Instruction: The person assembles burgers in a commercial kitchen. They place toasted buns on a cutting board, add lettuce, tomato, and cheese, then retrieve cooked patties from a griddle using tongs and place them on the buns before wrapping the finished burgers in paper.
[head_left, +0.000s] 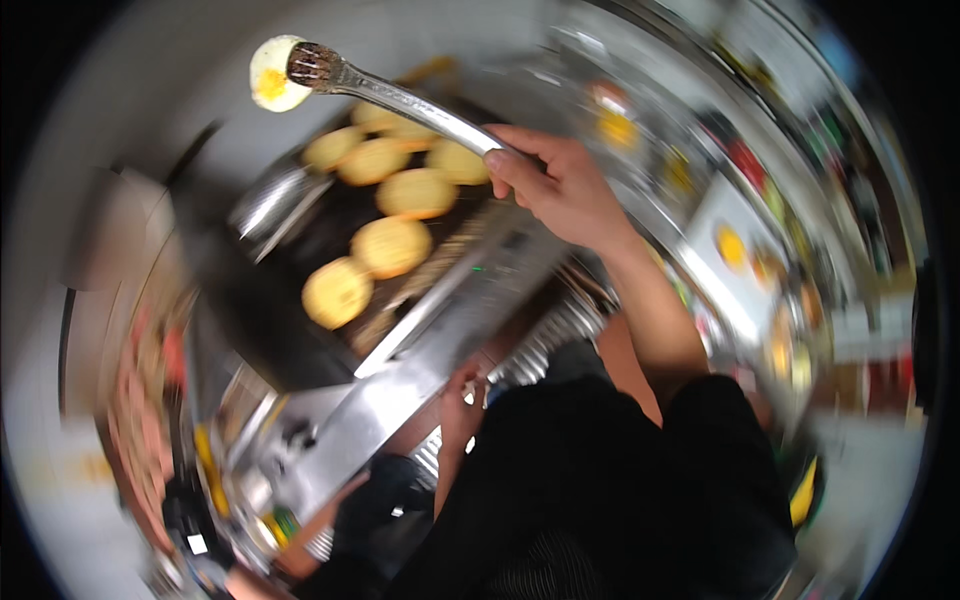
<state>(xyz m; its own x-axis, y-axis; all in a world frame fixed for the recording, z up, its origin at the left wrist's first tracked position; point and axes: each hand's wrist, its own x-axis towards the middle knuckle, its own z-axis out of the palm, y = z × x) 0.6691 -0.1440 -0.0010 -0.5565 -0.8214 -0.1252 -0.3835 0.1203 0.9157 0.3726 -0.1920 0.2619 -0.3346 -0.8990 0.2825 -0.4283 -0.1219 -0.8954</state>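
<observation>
My right hand (559, 184) grips the handle end of a pair of metal tongs (420, 105), held above a griddle. At the far tips of the tongs is a round white piece of food with a yellow patch (277, 75). Several round yellow flat breads or cakes (391, 246) lie on the dark griddle (300, 217) below. My left hand (463, 390) hangs low beside my body, near the front edge of the griddle; motion blur hides whether it holds anything. A shiny metal press or cover (274, 202) sits at the griddle's left side.
A steel ledge (375, 409) runs along the griddle's front. Another person's arm (319, 525) reaches in at the lower left, near a jar (277, 529). On the right stands a counter with a white board (731, 255) and food. Much of the rim is blurred.
</observation>
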